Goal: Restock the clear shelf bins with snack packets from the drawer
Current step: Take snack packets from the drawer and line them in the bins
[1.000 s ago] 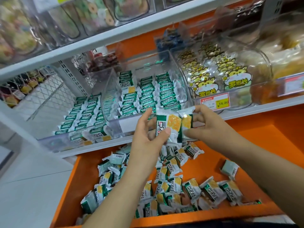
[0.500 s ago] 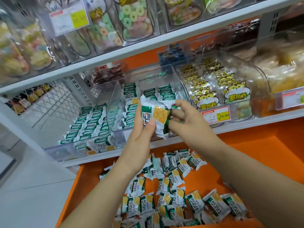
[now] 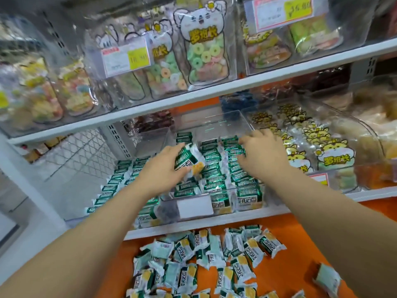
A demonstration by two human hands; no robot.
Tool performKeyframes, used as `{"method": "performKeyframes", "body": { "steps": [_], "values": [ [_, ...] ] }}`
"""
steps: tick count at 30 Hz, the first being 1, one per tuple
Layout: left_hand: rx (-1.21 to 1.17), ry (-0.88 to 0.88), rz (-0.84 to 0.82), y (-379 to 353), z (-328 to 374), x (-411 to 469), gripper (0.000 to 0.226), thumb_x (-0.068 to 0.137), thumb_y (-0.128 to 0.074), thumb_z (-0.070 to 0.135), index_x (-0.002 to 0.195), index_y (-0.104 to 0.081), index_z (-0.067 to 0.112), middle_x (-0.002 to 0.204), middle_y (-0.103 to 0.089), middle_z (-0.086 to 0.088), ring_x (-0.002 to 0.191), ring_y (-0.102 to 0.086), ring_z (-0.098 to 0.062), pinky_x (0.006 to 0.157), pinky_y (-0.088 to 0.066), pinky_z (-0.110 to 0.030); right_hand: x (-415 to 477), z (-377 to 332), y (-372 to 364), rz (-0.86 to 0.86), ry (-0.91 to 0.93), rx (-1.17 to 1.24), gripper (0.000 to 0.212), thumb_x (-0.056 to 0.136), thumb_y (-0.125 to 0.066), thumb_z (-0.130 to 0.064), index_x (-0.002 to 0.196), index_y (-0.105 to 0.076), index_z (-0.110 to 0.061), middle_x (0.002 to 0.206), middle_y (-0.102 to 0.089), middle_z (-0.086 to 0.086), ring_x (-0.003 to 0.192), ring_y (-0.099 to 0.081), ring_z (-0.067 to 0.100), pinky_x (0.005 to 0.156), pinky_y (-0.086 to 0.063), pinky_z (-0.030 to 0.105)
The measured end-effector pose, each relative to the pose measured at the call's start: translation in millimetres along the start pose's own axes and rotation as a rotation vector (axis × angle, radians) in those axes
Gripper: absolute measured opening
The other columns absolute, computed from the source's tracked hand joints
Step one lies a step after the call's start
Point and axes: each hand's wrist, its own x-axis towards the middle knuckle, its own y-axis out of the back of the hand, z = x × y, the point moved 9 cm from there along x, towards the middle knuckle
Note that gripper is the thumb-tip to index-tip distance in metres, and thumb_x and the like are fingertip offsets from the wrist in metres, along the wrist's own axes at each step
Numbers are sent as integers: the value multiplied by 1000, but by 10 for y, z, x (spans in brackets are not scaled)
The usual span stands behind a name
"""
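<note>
Over clear bin (image 3: 206,120), pinching a snack packet (image 3: 187,159) in left grip (image 3: 163,168); touching rows (image 3: 214,168) inside that bin with right grip (image 3: 264,155), splayed and empty.

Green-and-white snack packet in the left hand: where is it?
Head view, left of centre: the left hand holds the packet over the filled clear plastic shelf bin, beside the right hand.

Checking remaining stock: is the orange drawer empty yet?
Not empty: many snack packets lie loose across the floor of the orange drawer.
</note>
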Motion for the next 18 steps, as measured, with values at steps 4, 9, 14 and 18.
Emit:
{"method": "performKeyframes", "body": {
  "steps": [4, 9, 14, 18],
  "values": [
    [279, 42, -101, -184, -132, 442, 68, 97, -47, 41, 152, -11, 24, 151, -32, -8, 135, -36, -28, 110, -24, -49, 106, 44, -158, -19, -35, 6, 36, 90, -55, -27, 124, -58, -17, 130, -53, 8, 124, -38, 32, 95, -41, 40],
    [409, 84, -195, -343, -273, 809, 64, 97, -49, 39, 151, -16, 27, 150, -36, -4, 133, -40, -26, 110, -21, -59, 197, 58, -179, 41, -41, -8, 32, 90, -54, -29, 120, -59, -22, 123, -58, 2, 116, -40, 29, 84, -42, 36],
    [601, 62, -151, -355, -217, 886, 52, 96, -50, 15, 144, -29, 21, 108, -63, -2, 107, -57, -25, 109, -22, -60, 189, 63, -178, 82, -18, -26, 29, 91, -51, -33, 116, -60, -23, 113, -63, 0, 112, -41, 28, 80, -43, 34],
    [712, 78, -169, -416, -90, 807, 63, 91, -43, -2, 148, -19, 11, 123, -59, -8, 109, -56, -27, 112, -15, -55, 159, 64, -165, 85, -20, -4, 28, 91, -53, -35, 115, -60, -24, 113, -64, -1, 115, -41, 28, 80, -43, 34]
  ]
}}
